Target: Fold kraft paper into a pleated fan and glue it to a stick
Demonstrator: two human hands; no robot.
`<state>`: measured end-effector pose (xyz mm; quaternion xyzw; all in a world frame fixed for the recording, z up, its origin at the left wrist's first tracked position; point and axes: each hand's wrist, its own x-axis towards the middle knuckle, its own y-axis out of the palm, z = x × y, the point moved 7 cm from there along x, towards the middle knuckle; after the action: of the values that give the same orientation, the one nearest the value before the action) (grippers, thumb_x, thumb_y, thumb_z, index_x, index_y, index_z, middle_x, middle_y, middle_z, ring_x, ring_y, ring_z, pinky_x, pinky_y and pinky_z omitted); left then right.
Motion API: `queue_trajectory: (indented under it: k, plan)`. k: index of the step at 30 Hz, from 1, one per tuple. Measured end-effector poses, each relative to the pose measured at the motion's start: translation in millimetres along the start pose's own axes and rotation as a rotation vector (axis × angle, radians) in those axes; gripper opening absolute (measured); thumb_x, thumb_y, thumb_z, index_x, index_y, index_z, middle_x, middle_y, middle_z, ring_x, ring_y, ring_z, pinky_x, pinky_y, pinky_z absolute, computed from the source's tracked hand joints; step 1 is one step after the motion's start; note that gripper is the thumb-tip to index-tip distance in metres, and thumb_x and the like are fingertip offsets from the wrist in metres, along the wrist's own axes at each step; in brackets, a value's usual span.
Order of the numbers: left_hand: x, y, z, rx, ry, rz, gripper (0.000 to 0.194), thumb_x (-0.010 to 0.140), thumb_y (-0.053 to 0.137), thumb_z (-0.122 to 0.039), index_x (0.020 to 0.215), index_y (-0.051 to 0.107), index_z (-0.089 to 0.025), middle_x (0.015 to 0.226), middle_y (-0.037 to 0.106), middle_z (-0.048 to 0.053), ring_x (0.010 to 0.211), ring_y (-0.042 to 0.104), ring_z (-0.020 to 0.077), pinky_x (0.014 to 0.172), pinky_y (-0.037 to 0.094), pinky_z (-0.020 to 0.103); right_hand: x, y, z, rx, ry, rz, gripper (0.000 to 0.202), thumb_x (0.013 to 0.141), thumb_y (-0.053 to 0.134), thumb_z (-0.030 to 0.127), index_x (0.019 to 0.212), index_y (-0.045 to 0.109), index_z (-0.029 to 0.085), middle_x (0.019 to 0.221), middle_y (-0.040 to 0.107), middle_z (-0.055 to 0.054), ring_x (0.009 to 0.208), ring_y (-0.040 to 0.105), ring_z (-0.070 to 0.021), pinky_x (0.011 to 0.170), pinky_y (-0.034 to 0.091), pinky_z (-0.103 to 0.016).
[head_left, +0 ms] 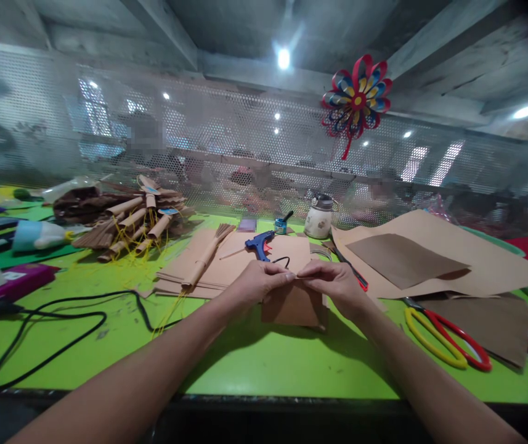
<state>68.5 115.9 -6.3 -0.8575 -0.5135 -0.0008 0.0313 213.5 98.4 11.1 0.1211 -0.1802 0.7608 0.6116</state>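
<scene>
Two bare hands meet above the middle of the near edge of a green bench (pixel 337 376) in the head view. The left hand (pixel 257 280) pinches the upper edge of a folded brown paper piece (pixel 291 307) between thumb and fingers; the right hand (pixel 335 283) grips the same edge just beside it. The paper hangs below the fingertips, between the hands and the near edge.

Beyond the hands, toward the far edge, a blue hot glue gun (pixel 258 245) lies on stacked kraft paper sheets (pixel 175 274), with a fringed paper roll (pixel 203 262) to its left. More paper rolls tied with yellow string (pixel 134 219) are heaped near the far edge, left of centre. Red-and-yellow-handled scissors (pixel 435 324) lie toward the near right corner, and a lidded bottle (pixel 319 219) stands at the far edge.
</scene>
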Motion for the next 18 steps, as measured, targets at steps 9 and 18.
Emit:
queue_trajectory:
  k: [9,18]
  plan:
    - [5.7,2.6,17.3,-0.147,-0.107,0.024,0.031,0.061,0.079,-0.035,0.079,0.072,-0.011,0.074,0.067,0.008,0.064,0.056,0.0135,0.057,0.036,0.023,-0.3,0.2,4.1,-0.025,-0.038,-0.024,0.004,0.067,0.073,0.022,0.071,0.074,0.019,0.069,0.068,-0.002,0.068,0.063,-0.0154,0.069,0.052,-0.029]
    - [3.9,0.0,17.0,-0.128,-0.124,0.009,0.028,0.063,0.075,-0.034,0.078,0.071,-0.010,0.069,0.064,0.006,0.059,0.052,0.0116,0.055,0.033,0.023,-1.0,6.1,5.3,-0.171,-0.115,0.032,0.009,0.073,0.063,0.013,0.076,0.070,0.018,0.074,0.066,-0.003,0.069,0.064,-0.0150,0.065,0.051,-0.028]
